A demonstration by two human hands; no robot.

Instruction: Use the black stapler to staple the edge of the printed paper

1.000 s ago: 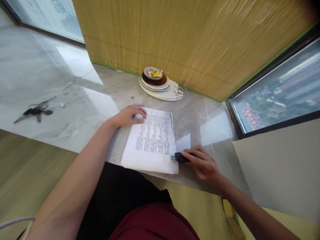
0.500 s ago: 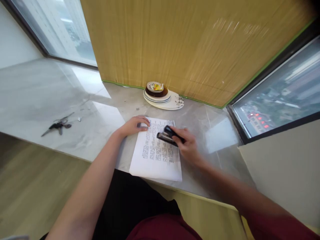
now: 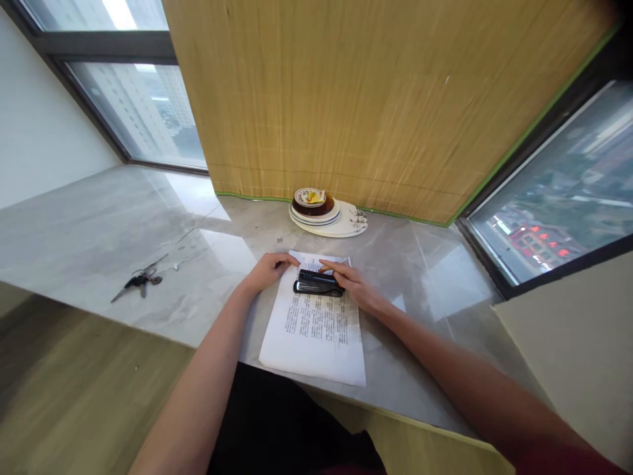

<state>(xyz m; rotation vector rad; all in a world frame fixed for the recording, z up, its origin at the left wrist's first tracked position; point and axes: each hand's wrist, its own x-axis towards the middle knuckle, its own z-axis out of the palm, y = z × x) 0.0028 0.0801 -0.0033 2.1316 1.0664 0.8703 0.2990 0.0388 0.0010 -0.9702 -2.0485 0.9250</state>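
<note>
Printed paper (image 3: 311, 359) lies on the grey marble-look ledge in front of me, perhaps more than one sheet. My left hand (image 3: 270, 272) is at its upper left edge, fingers bent together and their tips on the paper. A black stapler (image 3: 319, 284) rests across the upper half of the page, its jaw end pointing left. Around its right end is my right hand (image 3: 353, 284), closed on it with the index finger stretched out along the far side. Part of the stapler's right end is hidden by that hand.
Behind the paper stands a stack of plates (image 3: 351, 227) with a small yellow packet (image 3: 315, 197) on top. A bunch of keys (image 3: 141, 280) lies to the left. A bamboo blind (image 3: 336, 99) hangs behind, with windows at both sides. The ledge's front edge (image 3: 163, 333) runs close to me.
The stapler has come down from a tilted hold onto the page and turned more level. My left fingers have drawn closer together at the paper's edge. The camera view has shifted upward.
</note>
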